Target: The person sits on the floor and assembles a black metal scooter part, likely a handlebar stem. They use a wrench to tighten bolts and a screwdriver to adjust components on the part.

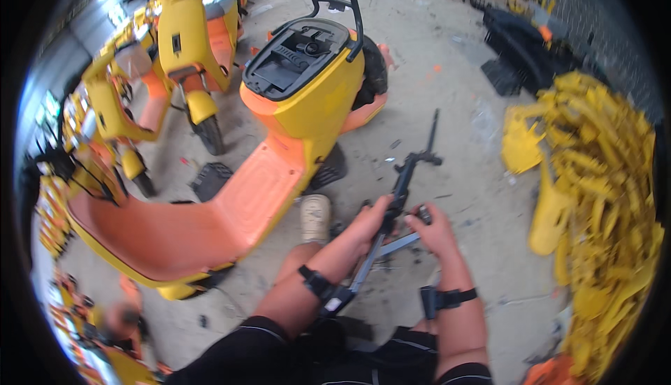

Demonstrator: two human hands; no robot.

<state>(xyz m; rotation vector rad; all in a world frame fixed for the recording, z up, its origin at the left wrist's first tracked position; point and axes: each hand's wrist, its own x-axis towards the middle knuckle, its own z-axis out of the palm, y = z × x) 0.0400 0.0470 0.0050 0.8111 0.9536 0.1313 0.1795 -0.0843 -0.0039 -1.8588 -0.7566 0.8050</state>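
My left hand (372,223) is wrapped round a long black-and-silver metal rod assembly (400,193), which slants up and away from my lap. Its black upper end has short side brackets and a thin tip; the lower part is silver. My right hand (435,231) is closed beside it, with a small dark cylindrical piece (423,214) showing between thumb and fingers. A grey bar (400,245) runs from the rod assembly toward that hand; whether the hand touches it is hidden. Left of my hands stands a yellow-and-orange scooter (258,182) with its seat opening uncovered.
Several other yellow scooters (178,42) stand at the left. A large heap of yellow body panels (594,175) lies on the right, with black parts (517,49) behind it. Black pedal-like pieces (212,181) and small debris lie on the concrete floor (433,56).
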